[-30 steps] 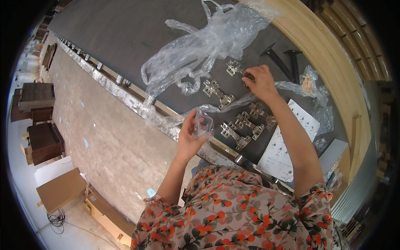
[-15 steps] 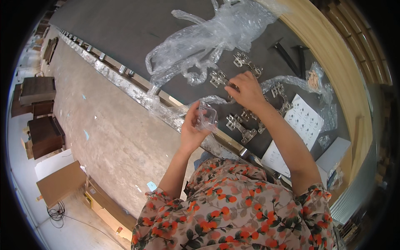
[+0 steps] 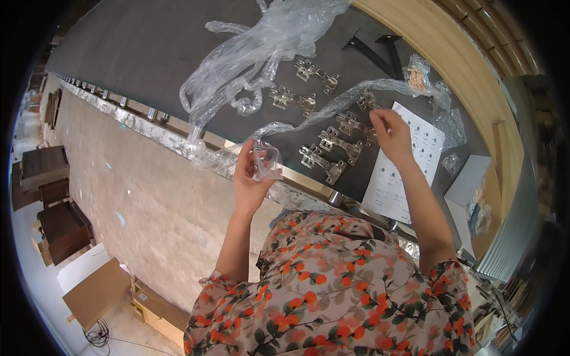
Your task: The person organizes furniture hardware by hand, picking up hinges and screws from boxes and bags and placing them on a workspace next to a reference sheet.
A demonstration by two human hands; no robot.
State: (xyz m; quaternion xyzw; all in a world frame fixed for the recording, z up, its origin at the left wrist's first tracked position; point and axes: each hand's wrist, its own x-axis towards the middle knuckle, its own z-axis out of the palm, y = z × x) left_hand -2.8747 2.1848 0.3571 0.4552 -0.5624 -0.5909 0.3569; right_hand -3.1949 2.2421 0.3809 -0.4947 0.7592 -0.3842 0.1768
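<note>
My left hand (image 3: 252,181) holds a small clear plastic bag (image 3: 268,161) at the near edge of the dark work surface. My right hand (image 3: 394,137) is over the right end of a group of metal cabinet hinges (image 3: 341,144), its fingers curled together. Its fingertips are by a farther hinge (image 3: 367,101), whose near end they cover; whether they grip anything is hidden. Two more hinges, a far one (image 3: 316,77) and a middle one (image 3: 292,100), lie apart to the left. A printed white sheet (image 3: 407,169) lies partly under my right hand and forearm.
Crumpled clear plastic wrap (image 3: 255,53) spreads over the far left, and a twisted plastic strip (image 3: 332,107) runs between the hinges. Black metal brackets (image 3: 374,56) and bagged wooden dowels (image 3: 417,78) lie far right. An open cardboard box (image 3: 469,204) stands near right.
My right hand has moved right, from the middle hinges toward the printed sheet. My left hand still holds the small bag. The view has shifted, so the table contents appear farther left.
</note>
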